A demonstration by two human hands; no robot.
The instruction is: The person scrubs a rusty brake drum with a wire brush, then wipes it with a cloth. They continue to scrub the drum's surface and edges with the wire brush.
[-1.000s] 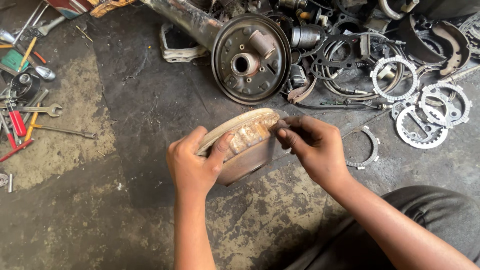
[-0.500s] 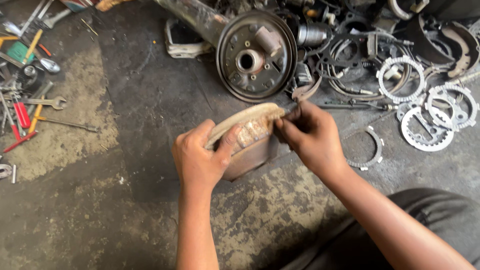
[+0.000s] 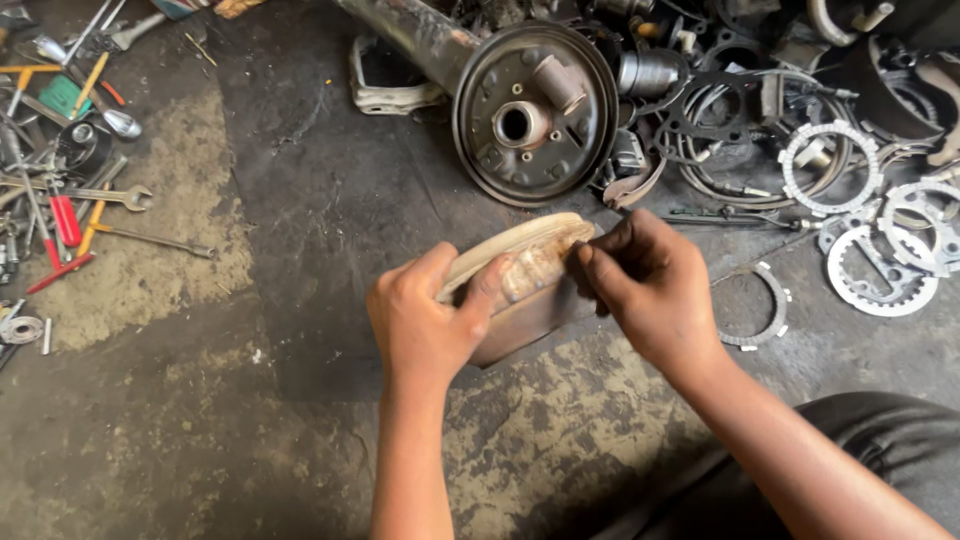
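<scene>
Brake shoe (image 3: pixel 520 270), curved, worn and rust-brown with a pale lining along its outer edge, is held above the stained concrete floor (image 3: pixel 250 400) near the middle of the view. It is gripped at its near end by the left hand (image 3: pixel 425 325), whose thumb and fingers are closed around the edge. Its far end is pinched by the right hand (image 3: pixel 650 285), the fingertips being pressed against the lining. Just beyond the shoe, a round brake backing plate (image 3: pixel 535 115) is seen on the end of an axle tube. Toothed rings (image 3: pixel 880 255) and a thin ring (image 3: pixel 765 310) are scattered to the right, while wrenches and screwdrivers (image 3: pixel 70 200) are spread at the left edge.
</scene>
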